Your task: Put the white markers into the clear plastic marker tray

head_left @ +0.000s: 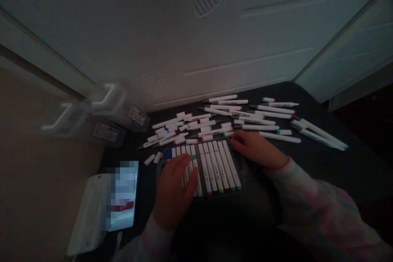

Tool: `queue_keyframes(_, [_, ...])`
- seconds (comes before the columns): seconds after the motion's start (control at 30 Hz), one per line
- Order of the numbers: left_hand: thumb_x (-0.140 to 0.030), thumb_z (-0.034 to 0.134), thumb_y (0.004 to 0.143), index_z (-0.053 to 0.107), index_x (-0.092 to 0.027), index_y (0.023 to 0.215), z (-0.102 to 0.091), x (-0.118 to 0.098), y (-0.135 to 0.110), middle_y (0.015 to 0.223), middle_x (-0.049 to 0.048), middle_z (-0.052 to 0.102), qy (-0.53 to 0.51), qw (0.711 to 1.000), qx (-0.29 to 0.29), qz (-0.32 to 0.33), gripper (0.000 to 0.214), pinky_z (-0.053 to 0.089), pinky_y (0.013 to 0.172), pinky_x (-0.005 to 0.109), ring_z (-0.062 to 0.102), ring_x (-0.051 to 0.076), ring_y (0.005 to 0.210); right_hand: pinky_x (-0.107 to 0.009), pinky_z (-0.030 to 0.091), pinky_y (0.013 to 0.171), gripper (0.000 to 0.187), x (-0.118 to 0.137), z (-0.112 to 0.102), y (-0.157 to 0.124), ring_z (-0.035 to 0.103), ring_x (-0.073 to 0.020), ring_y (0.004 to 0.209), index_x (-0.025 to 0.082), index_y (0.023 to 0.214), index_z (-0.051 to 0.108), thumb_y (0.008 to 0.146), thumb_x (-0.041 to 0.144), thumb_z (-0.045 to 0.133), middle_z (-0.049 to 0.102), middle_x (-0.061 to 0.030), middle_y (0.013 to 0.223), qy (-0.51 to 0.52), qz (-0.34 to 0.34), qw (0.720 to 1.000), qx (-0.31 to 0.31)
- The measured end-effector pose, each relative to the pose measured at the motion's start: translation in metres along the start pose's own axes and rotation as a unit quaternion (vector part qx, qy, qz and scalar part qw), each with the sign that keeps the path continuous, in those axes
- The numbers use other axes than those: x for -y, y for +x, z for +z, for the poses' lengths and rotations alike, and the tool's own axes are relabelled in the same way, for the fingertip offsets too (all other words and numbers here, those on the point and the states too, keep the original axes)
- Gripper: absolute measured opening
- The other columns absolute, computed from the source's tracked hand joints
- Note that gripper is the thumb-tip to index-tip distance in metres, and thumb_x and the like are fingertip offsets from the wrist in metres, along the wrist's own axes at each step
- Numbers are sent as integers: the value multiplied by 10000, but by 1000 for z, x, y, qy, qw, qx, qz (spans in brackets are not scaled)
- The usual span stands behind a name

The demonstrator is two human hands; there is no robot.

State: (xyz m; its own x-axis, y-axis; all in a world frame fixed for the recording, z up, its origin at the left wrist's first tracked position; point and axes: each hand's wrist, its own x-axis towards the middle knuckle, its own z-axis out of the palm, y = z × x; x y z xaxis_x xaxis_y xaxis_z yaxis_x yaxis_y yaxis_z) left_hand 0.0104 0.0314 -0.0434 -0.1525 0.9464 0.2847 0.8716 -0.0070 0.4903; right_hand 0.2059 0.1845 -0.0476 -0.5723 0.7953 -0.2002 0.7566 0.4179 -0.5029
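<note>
A clear plastic case (pixel 211 197) lies open on the dark table, holding white markers in two side-by-side sections. My left hand (pixel 175 188) rests over the left section, thumb apart from the fingers, covering some of its markers. Capped markers (pixel 219 168) stand in a row in the right section. At that section's upper right corner is my right hand (pixel 253 147), fingers curled and pressed together. A green-ended marker (pixel 227 134) shows beside its fingertips; whether they grip it is hidden. Behind the case, loose markers (pixel 260 127) and caps (pixel 192 141) lie scattered, several uncapped.
On the left stand two clear lidded boxes with handles, a nearer one (pixel 115 141) and a farther one (pixel 138 125). In front of them a lit screen (pixel 127 188) leans by a white object (pixel 87 215) with a cable. A white panelled wall (pixel 221 57) closes the back.
</note>
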Motion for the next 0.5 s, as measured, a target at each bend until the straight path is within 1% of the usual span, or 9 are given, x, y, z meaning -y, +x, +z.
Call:
queue_keyframes(0.03, [-324, 438, 831, 538, -163, 1044, -7, 8, -5, 1048, 102, 579, 4, 997, -22, -69, 286, 436, 871, 418, 529, 219, 995, -243, 328, 530, 179, 0, -1, 0, 561, -146, 581, 184, 758, 542, 814, 297, 414, 609, -16, 646, 7, 0, 1000, 3])
queue_keyframes(0.07, [-363, 444, 822, 536, -169, 1048, -13, 16, -11, 1056, 99, 572, 7, 990, -22, -137, 312, 427, 878, 434, 525, 231, 1001, -243, 330, 532, 178, 1, -1, 0, 562, -145, 584, 183, 762, 547, 813, 294, 416, 612, -18, 653, 12, -1, 1000, 4])
queue_keyframes(0.1, [-398, 450, 808, 537, -174, 1041, -18, 24, -17, 1058, 98, 568, -2, 982, -21, -190, 334, 408, 895, 457, 516, 249, 1017, -244, 331, 533, 175, 1, -2, -1, 561, -145, 584, 182, 764, 550, 811, 290, 420, 614, -21, 657, 16, -2, 1000, 3])
queue_keyframes(0.17, [-454, 481, 762, 533, -171, 1047, -24, 36, -28, 1086, 107, 554, -36, 960, -22, -276, 405, 374, 925, 488, 498, 282, 1051, -249, 327, 529, 170, 2, -4, -1, 551, -142, 572, 177, 758, 554, 803, 285, 431, 613, -26, 656, 21, -3, 1000, -4])
queue_keyframes(0.27, [-465, 532, 720, 456, -168, 1156, -25, 41, -38, 1145, 123, 528, -161, 908, -16, -388, 533, 412, 894, 459, 525, 273, 1036, -254, 331, 518, 177, 2, -5, -4, 538, -138, 551, 173, 748, 547, 803, 297, 433, 599, -22, 628, 29, -3, 1000, -11])
queue_keyframes(0.33, [-428, 566, 713, 388, -182, 1219, -23, 39, -39, 1165, 124, 522, -250, 869, -26, -426, 590, 449, 857, 413, 562, 239, 991, -245, 361, 509, 175, 0, -5, -7, 541, -127, 540, 174, 765, 535, 809, 306, 428, 586, -5, 611, 63, -6, 998, 5])
queue_keyframes(0.4, [-386, 604, 700, 361, -192, 1239, -21, 36, -39, 1147, 115, 543, -311, 840, -50, -442, 623, 464, 842, 372, 580, 213, 967, -235, 406, 500, 164, -4, -1, -13, 549, -114, 539, 174, 827, 514, 812, 314, 430, 582, 6, 648, 163, 6, 986, 37])
queue_keyframes(0.47, [-376, 630, 686, 394, -193, 1218, -20, 37, -39, 1107, 98, 577, -350, 818, -57, -453, 610, 472, 830, 349, 589, 203, 949, -245, 451, 514, 193, -9, 4, -23, 564, -113, 570, 176, 922, 491, 806, 324, 448, 583, 2, 725, 286, 30, 956, 53])
queue_keyframes(0.5, [-387, 634, 683, 423, -193, 1196, -20, 39, -40, 1087, 89, 593, -364, 810, -54, -457, 588, 477, 818, 346, 594, 204, 937, -259, 469, 535, 226, -11, 7, -30, 575, -120, 606, 179, 966, 483, 798, 330, 466, 584, -8, 773, 335, 42, 940, 48])
